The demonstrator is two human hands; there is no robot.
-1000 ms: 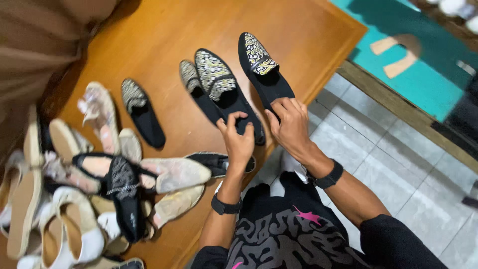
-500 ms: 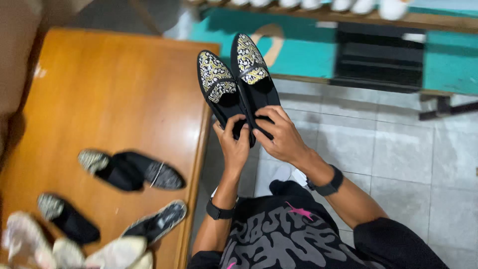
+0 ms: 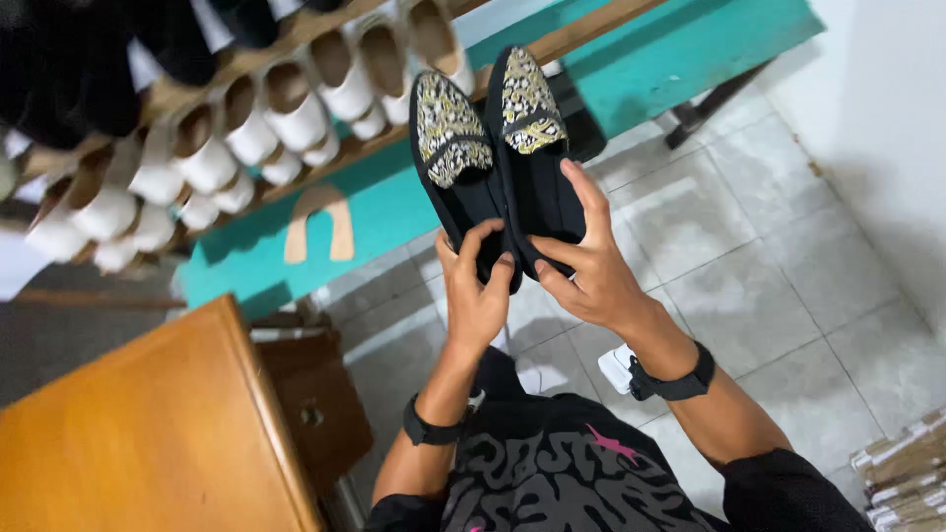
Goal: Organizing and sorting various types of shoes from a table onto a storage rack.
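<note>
Lifted higher since the earlier frame, the pair of black slip-on shoes with patterned toes (image 3: 498, 163) stands upper centre, heels clasped by left hand (image 3: 476, 296) and right hand (image 3: 588, 271), toes pointing away toward the wooden rack of white shoes (image 3: 212, 138).

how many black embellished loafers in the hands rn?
2. The left loafer is in the left hand; the right loafer is in the right hand. They are held side by side, toes up. No others visible.
</note>
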